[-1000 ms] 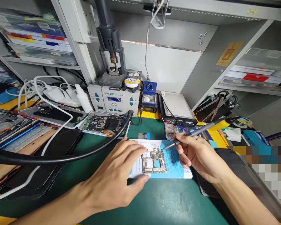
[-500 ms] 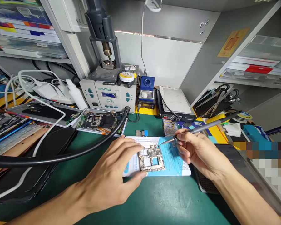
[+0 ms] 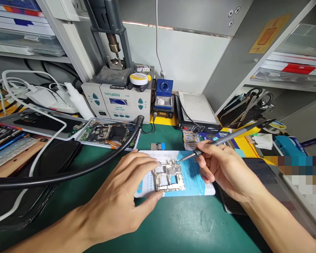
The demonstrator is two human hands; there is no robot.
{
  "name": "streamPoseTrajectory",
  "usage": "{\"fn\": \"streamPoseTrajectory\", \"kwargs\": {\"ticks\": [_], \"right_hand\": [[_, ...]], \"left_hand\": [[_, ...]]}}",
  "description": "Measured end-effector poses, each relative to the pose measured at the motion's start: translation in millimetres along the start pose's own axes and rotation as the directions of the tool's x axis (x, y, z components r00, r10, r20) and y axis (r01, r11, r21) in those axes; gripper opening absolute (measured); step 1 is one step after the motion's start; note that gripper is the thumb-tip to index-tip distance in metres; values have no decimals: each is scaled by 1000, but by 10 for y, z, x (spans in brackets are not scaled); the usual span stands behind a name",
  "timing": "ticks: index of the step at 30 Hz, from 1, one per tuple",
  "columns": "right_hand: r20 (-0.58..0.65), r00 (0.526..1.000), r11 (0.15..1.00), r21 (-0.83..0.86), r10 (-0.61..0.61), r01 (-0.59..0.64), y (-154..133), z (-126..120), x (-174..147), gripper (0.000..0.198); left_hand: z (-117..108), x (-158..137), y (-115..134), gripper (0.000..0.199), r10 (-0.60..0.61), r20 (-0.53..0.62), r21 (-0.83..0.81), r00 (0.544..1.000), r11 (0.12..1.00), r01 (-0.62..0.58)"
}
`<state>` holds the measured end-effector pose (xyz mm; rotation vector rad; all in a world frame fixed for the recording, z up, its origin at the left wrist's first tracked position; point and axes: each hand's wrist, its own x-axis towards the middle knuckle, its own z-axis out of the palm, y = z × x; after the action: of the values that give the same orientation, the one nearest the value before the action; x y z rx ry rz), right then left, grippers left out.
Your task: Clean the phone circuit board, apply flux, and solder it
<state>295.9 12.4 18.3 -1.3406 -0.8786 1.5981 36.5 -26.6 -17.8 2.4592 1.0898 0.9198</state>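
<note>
A bare phone circuit board (image 3: 173,171) with an open frame-like shape lies on a white and blue printed card (image 3: 193,182) on a green mat. Thumb and index finger of my left hand (image 3: 126,196) steady the board's upper left and lower left edges, the other fingers resting over the card's left end. A soldering iron (image 3: 226,137) is gripped like a pen in my right hand (image 3: 221,165). Its pointed metal tip is at the board's upper right corner; whether it touches is too small to tell.
Behind stand a grey hot-air station (image 3: 116,102), a blue-lidded tip cleaner (image 3: 164,98) and a flat heating plate (image 3: 197,105). A thick black hose (image 3: 94,172) crosses at left, near an opened device (image 3: 107,135). A dark phone-like slab (image 3: 263,182) lies under my right forearm.
The soldering iron's tip has come slightly closer to the board's upper right corner. My left hand keeps its place on the board, while the whole view has shifted a little.
</note>
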Motion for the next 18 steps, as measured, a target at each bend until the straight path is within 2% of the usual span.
{"fn": "streamPoseTrajectory", "kwargs": {"ticks": [7, 18], "right_hand": [[-13, 1000, 999, 35, -10, 10, 16, -28, 11, 9], [50, 999, 999, 41, 7, -9, -13, -14, -16, 6]], "left_hand": [[-3, 30, -3, 47, -10, -8, 0, 1000, 1000, 10], [-9, 23, 12, 48, 19, -37, -14, 999, 1000, -19]]}}
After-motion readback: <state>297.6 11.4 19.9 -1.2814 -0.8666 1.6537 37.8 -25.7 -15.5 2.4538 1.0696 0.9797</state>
